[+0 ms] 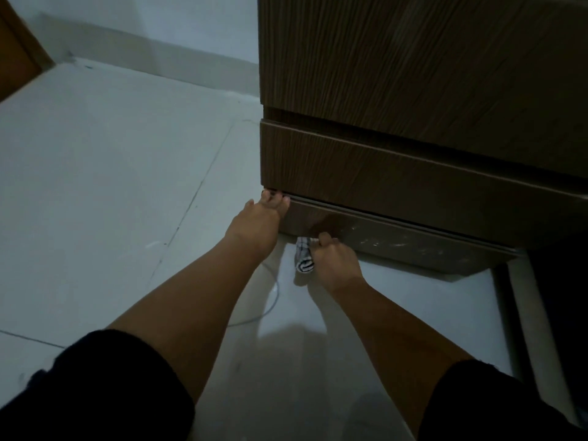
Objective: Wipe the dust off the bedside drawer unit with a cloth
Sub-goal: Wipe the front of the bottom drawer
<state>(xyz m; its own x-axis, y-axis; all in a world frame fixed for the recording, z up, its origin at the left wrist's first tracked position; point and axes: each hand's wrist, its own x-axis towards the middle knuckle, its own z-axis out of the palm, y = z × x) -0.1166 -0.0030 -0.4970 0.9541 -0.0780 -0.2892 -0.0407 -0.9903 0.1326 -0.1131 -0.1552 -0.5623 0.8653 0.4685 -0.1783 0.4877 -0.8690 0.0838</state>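
The drawer unit (413, 90) runs off the top and right edges of the frame, so its top surface cannot be seen. The left hand (259, 222) has its fingertips tucked into the gap under a drawer front. The right hand (334, 261) covers most of the cloth (304, 257). Both sleeves are cut off at the bottom edge.
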